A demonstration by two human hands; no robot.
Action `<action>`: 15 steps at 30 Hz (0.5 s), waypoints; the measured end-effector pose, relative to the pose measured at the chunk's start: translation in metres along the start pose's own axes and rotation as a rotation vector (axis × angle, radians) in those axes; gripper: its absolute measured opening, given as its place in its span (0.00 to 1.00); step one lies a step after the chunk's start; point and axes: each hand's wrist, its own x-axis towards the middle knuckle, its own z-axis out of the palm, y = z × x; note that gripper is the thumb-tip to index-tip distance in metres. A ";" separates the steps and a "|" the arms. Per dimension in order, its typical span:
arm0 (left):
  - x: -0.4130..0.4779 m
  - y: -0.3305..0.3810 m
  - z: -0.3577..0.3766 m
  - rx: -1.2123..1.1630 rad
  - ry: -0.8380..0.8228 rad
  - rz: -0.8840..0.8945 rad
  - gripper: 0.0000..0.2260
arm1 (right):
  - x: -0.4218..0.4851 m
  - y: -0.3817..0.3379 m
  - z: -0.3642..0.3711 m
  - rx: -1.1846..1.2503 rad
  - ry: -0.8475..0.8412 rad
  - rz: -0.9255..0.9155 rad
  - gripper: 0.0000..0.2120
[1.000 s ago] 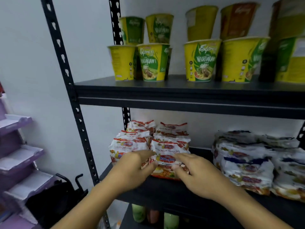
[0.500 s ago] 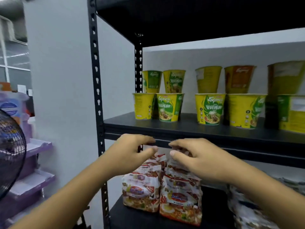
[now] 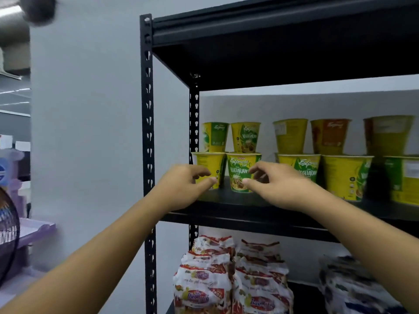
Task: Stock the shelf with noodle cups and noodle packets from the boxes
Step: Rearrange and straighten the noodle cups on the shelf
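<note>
Noodle cups (image 3: 239, 168) stand stacked two-high, centre frame, on the middle shelf (image 3: 249, 219). My left hand (image 3: 181, 189) and right hand (image 3: 281, 189) are half-curled, gripping nothing. Judgement: nudge the front cups low, since the stacks look tippy.

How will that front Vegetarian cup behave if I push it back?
The Vegetarian cup narrows toward its base, so a high push probably tips it; push low. An upper cup seems stacked on or behind it and may wobble. Its disposable look suggests light, thin walls.
</note>
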 end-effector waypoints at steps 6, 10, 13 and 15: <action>0.021 -0.034 0.012 0.026 -0.055 -0.026 0.20 | 0.014 0.003 0.022 -0.095 0.008 0.092 0.17; 0.023 -0.046 0.024 0.071 -0.121 -0.002 0.19 | 0.014 0.007 0.027 -0.102 -0.025 0.141 0.16; 0.023 -0.049 0.025 0.096 -0.177 0.016 0.19 | 0.012 0.009 0.028 -0.112 -0.070 0.151 0.17; 0.024 -0.049 0.025 0.092 -0.183 0.027 0.18 | 0.012 0.009 0.028 -0.122 -0.073 0.142 0.18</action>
